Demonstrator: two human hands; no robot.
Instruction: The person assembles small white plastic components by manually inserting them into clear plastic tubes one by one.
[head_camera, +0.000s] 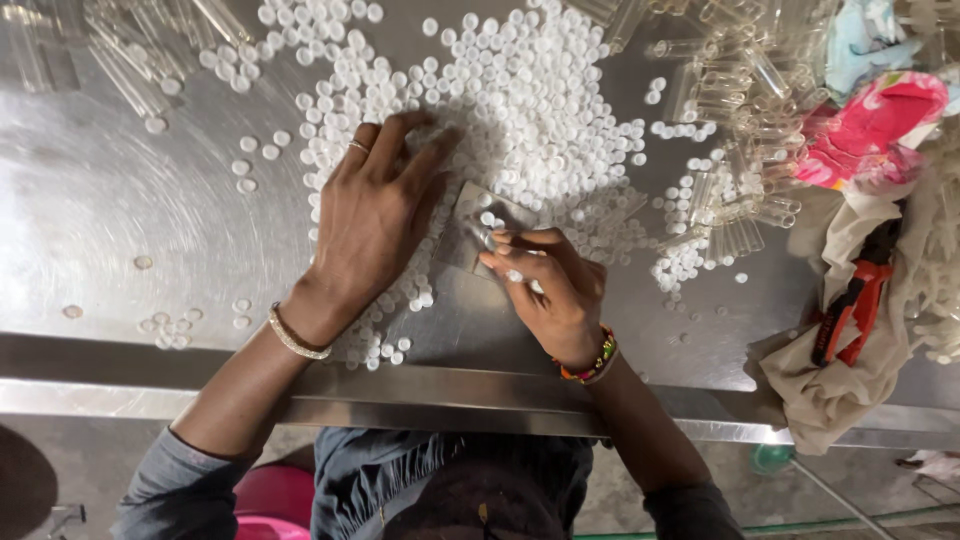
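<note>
While the left hand (375, 215) lies flat with fingers spread over a drift of small white plastic caps (520, 110), its palm presses down on them against the brushed steel table (110, 200). A thin ring shows on one finger and a pale beaded bangle circles the wrist. Over to the right, the right hand (555, 290) curls in tight, fingertips pinched together on a small clear tube (487, 237); a white cap sits tucked under the fingers, and a multicoloured bead bracelet hugs that wrist. Both hands work near the table's front edge, close together but not touching.

Round, matte caps spill across the far middle of the table, thinning into loose scatters to the left. Clear, glossy plastic tubes (730, 150) lie jumbled at far right, more of them at far left. On the right edge, a crumpled beige cloth (850, 340) droops over the rim, red-handled pliers (850, 305) resting on it, with a bright pink flowered fabric (870, 130) bunched just beyond.
</note>
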